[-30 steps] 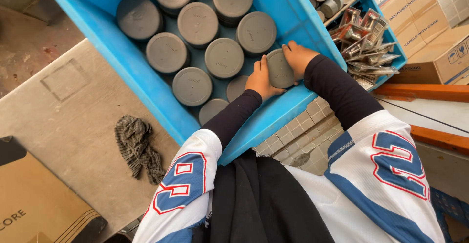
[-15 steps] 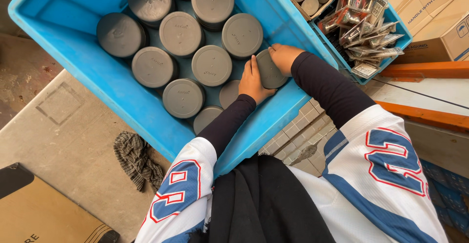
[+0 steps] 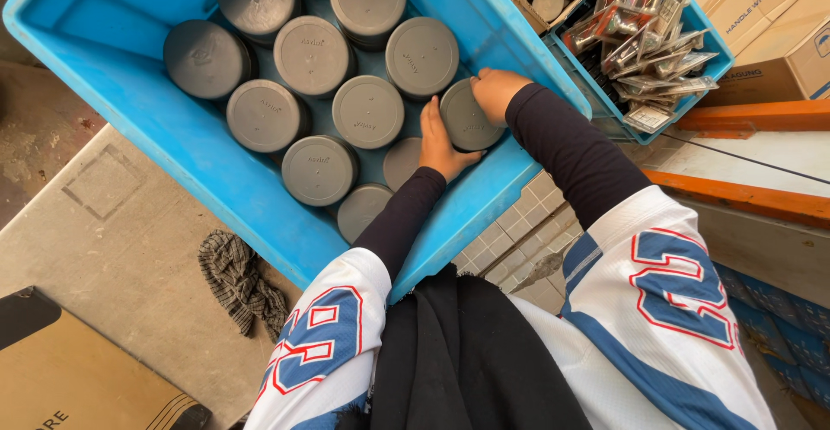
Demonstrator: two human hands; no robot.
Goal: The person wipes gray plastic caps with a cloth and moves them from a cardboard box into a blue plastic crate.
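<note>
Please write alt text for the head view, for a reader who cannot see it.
Both hands, left hand and right hand, grip one grey round-lidded container inside a large blue crate packed with similar grey containers. A smaller blue bin of clear packets sits beside it, and a checked cloth lies on the surface below.

Both dark-sleeved arms are stretched forward; left hand and right hand are cupped inward, fingers curled.

Blue plastic crate w/ dark grey round plastic lids; checked grey cloth rag; orange metal beam; brown cardboard boxes.
</note>
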